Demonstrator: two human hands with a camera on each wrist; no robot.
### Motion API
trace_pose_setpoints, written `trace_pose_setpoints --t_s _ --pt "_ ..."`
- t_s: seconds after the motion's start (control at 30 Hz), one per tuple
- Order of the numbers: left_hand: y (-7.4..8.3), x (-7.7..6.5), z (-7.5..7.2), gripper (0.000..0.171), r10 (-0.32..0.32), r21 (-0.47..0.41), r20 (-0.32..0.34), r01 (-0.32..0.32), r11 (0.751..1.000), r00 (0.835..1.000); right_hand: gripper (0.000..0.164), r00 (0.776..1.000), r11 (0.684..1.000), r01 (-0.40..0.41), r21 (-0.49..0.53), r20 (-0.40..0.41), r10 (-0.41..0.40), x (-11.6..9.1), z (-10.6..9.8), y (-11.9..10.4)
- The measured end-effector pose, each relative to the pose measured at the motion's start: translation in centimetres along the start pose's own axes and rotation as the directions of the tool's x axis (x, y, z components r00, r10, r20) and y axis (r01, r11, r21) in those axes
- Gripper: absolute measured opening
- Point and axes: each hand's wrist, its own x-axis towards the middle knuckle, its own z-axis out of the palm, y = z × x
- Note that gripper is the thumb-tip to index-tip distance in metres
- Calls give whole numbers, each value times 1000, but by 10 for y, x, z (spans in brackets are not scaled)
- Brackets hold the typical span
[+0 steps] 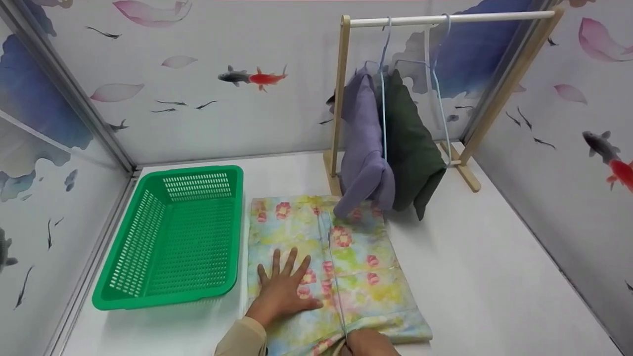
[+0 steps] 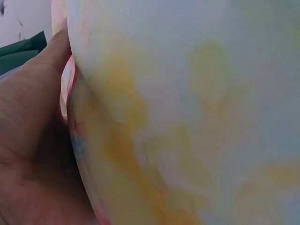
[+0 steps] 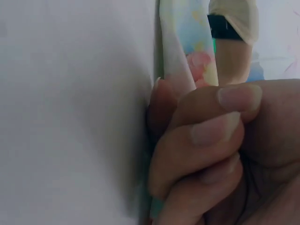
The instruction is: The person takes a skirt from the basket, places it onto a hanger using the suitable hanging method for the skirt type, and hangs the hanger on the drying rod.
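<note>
A flat floral-print fabric piece (image 1: 356, 291), yellow, pale blue and pink, lies on the white table with a thin seam-like line running down its middle. My left hand (image 1: 284, 294) rests on it left of that line, fingers spread and straight. In the left wrist view, the print cloth (image 2: 187, 112) fills most of the picture beside my left hand (image 2: 33, 112). My right hand (image 1: 371, 342) is at the near edge, by the lower end of the line, where the fabric bunches. The right wrist view shows its curled fingers (image 3: 197, 154) gripping the cloth edge (image 3: 187, 51).
A green plastic basket (image 1: 237, 237) stands to the left of the cloth. Behind it, a wooden rack with a white rail (image 1: 484, 18) carries hangers with a purple garment (image 1: 363, 118) and a dark green one (image 1: 413, 143). The purple one hangs over the cloth's far edge. Printed panels (image 1: 198, 113) enclose the table.
</note>
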Motion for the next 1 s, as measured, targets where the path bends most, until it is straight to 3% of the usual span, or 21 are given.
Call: trace_pose_setpoints --t_s 0.1,0.3,0.6,0.8,1.0 --pt "0 -1 1 108 1 -3 -7 -1 1000 1000 43 999 1000 7 7 34 -7 3 -7 -2" --pt "1 -3 1 107 12 -11 -23 -12 1000 1000 38 999 999 22 -38 -25 -23 -3 2 -2" --pt "1 -2 1 108 7 -2 -16 -7 1000 1000 42 1000 998 24 50 19 -25 0 4 -8" --pt "3 0 -1 108 3 -17 -8 -3 1000 1000 41 998 1000 -2 -20 -60 1 -5 15 -13" --pt "3 1 -2 108 6 -6 -6 -6 1000 1000 40 994 1000 9 12 -105 -8 -6 19 -12"
